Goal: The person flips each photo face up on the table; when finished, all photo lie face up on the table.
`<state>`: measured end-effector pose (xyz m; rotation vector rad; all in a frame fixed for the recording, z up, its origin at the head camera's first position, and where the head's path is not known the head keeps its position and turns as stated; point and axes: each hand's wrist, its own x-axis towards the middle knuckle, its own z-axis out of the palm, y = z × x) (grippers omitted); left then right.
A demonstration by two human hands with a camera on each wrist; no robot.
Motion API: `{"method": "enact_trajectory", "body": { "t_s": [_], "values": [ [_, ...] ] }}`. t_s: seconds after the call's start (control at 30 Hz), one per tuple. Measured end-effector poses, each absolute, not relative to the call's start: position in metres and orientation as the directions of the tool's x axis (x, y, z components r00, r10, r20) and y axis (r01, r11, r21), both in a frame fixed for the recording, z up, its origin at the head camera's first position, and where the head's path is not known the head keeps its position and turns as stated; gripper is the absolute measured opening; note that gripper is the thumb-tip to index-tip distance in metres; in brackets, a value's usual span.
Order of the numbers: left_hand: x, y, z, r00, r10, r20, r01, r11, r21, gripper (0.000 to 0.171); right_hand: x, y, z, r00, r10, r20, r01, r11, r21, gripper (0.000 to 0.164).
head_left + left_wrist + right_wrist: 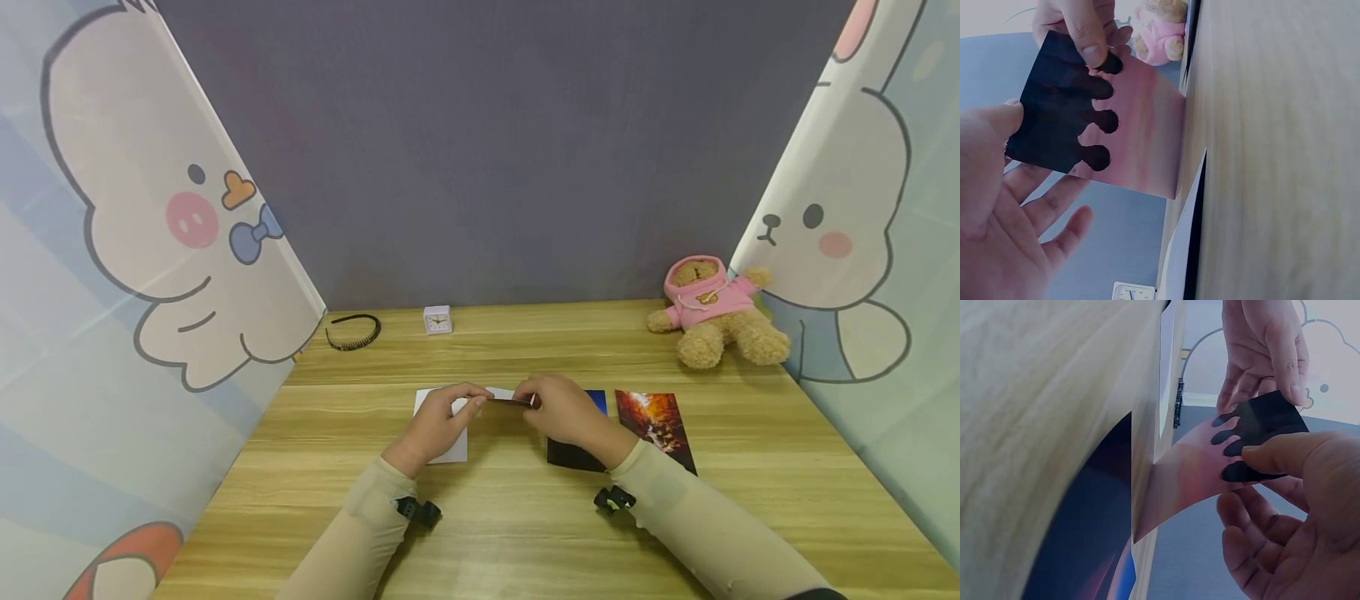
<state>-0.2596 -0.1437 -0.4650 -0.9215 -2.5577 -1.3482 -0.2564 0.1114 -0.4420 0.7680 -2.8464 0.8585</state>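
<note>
Both hands hold a photo print above the table, tilted up with its pink-sky end lower and touching or close to the tabletop. Dark silhouettes fill the print's upper part. From the head view it shows almost edge-on between the hands. My left hand pinches one side of the print, thumb on the picture face and fingers behind. On the opposite side my right hand pinches it the same way. Beneath the left hand lies a white sheet. A dark blue and black print lies partly hidden under the right hand.
An orange and dark print lies to the right of the right hand. Farther back on the wooden table are a black headband, a small white clock and a teddy bear in a pink hoodie. A grey partition stands behind.
</note>
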Motion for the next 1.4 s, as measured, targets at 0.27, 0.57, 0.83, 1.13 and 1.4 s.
{"method": "enact_trajectory", "body": {
  "t_s": [0.27,0.57,0.83,1.13,1.4],
  "values": [
    [-0.260,-0.143,-0.466,-0.797,0.432,0.421,0.591,0.418,0.690,0.026,-0.256,0.112,-0.440,-0.863,-0.420,0.282,-0.506,0.700,-0.504,0.015],
    [-0.262,-0.145,-0.468,-0.773,0.366,0.518,0.634,0.447,0.631,0.022,-0.255,0.113,-0.435,-0.846,-0.361,0.393,-0.526,0.686,-0.502,0.010],
    [-0.263,-0.144,-0.469,-0.785,0.350,0.511,0.619,0.424,0.662,0.012,-0.256,0.116,-0.430,-0.850,-0.337,0.405,-0.520,0.662,-0.540,0.016],
    [-0.261,-0.143,-0.467,-0.821,0.347,0.453,0.569,0.444,0.692,0.010,-0.259,0.120,-0.426,-0.883,-0.290,0.370,-0.469,0.590,-0.657,0.013],
    [-0.259,-0.143,-0.464,-0.842,0.355,0.407,0.531,0.411,0.741,0.009,-0.260,0.123,-0.422,-0.905,-0.242,0.351,-0.426,0.528,-0.735,0.019]
  ]
}}
